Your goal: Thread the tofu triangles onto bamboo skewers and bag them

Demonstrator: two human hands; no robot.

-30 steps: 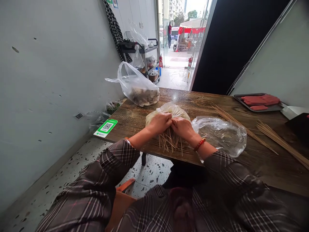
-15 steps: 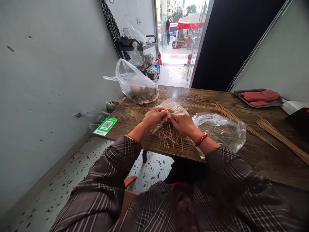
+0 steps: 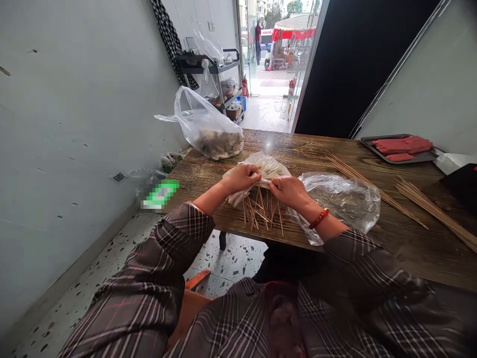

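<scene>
A clear plastic bag [image 3: 274,164] with pale contents lies on the wooden table [image 3: 208,171], and thin wooden skewers [image 3: 263,209] stick out of its near side. My left hand [image 3: 244,177] is closed on the bag's gathered edge. Facing it, my right hand [image 3: 288,190], with a red bead bracelet at the wrist, grips the same plastic. A short taut stretch of the bag shows between the two fists. What exactly is inside the bag is hard to make out.
A tied bag of pale, sliced-looking food [image 3: 219,141] stands at the back left. Crumpled clear plastic [image 3: 343,199] lies to the right, near loose skewers [image 3: 432,204]. A dark tray [image 3: 404,149] holds reddish pieces. A shelf cart [image 3: 223,82] stands beyond the table.
My hands have moved apart, the right one shifting rightward, stretching the plastic between them. The camera view has shifted slightly.
</scene>
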